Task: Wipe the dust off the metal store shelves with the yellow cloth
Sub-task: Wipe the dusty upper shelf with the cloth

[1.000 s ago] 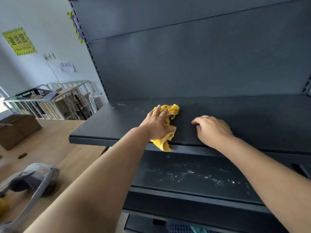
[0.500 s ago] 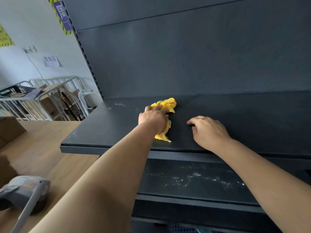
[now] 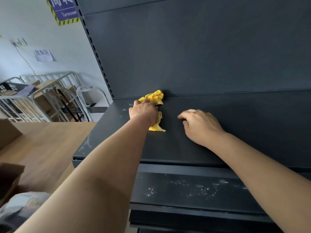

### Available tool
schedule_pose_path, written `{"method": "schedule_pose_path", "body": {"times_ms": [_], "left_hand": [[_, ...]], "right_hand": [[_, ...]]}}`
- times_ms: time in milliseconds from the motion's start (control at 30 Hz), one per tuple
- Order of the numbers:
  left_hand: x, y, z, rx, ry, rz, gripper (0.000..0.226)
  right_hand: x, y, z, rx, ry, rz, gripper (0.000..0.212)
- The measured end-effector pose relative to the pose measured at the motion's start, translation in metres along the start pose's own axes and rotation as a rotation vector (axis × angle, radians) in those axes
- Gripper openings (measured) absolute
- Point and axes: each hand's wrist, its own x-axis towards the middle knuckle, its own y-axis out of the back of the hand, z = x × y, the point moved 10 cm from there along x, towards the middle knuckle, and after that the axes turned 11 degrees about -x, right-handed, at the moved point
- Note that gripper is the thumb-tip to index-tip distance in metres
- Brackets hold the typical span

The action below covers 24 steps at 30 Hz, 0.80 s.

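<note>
Crumpled yellow cloth (image 3: 154,98) on dark grey metal upper shelf (image 3: 252,125), touching back panel, bunched in gripping left hand (image 3: 143,112). Right hand (image 3: 201,126) rests nearby, loosely curled, empty. Best: press flat, sweep left over white dust specks (image 3: 128,105). Dusty lower shelf (image 3: 193,188) not yet wiped.

A yellow cloth (image 3: 153,97) and the right hand (image 3: 201,125) lie on the dark top shelf (image 3: 176,145). White dust (image 3: 198,188) speckles the shelf below (image 3: 168,199).

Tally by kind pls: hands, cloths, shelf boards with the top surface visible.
Hands: 2 (left hand, right hand)
Yellow cloth: 1
Shelf boards: 2 (upper shelf, lower shelf)
Total: 5
</note>
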Motion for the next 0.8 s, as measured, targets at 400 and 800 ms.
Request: {"method": "schedule_pose_path", "body": {"times_ms": [400,800], "left_hand": [[0.02,0.012,-0.087,0.019,0.195,0.015,0.041],[-0.055,0.036,-0.154,0.039,0.372,0.055,0.044]], "right_hand": [[0.023,-0.023,-0.065,-0.01,0.022,-0.042,0.034],[0.009,-0.034,-0.062,-0.015,0.006,-0.162,0.043]]}}
